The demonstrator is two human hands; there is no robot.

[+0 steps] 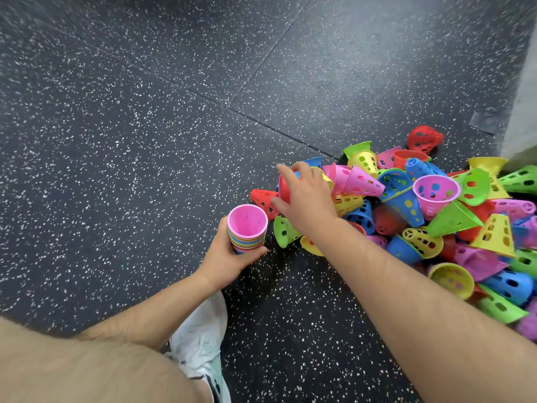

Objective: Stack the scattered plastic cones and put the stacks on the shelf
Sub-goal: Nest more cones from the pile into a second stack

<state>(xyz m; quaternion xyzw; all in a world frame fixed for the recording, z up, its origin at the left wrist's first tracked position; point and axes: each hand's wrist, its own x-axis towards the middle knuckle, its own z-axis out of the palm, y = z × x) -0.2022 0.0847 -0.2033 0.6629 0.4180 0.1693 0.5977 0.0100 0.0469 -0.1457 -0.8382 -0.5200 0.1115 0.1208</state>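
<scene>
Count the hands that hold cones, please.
2. The left hand grips a many-coloured stack, pink cone on top, beside the pile. The right hand grips a red cone at the pile's left edge. No other hand shows.

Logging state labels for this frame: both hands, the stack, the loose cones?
left hand: grips the stack
stack: nested, mouth up, pink innermost
right hand: grips the red cone
red cone: held at the pile's edge
pile: loose, jumbled, unstacked
</scene>
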